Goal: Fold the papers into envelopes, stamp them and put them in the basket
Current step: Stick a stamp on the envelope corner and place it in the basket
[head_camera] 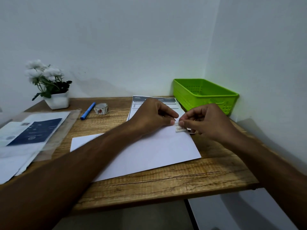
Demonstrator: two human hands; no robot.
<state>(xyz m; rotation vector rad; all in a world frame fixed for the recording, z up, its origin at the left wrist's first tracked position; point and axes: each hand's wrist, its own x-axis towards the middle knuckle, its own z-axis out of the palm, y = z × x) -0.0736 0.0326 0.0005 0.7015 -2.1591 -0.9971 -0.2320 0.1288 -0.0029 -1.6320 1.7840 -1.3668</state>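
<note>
A white folded paper envelope lies flat in the middle of the wooden desk. A small stamp sits at its far right corner. My right hand pinches the stamp's upper edge with thumb and forefinger. My left hand has curled fingers, and its fingertips meet the same edge of the stamp from the left. The green plastic basket stands at the back right corner with nothing visible inside it.
A printed sheet lies behind my hands. A roll of stamps and a blue pen lie at the back centre. A potted white flower stands at the back left. A pile of papers covers the left side.
</note>
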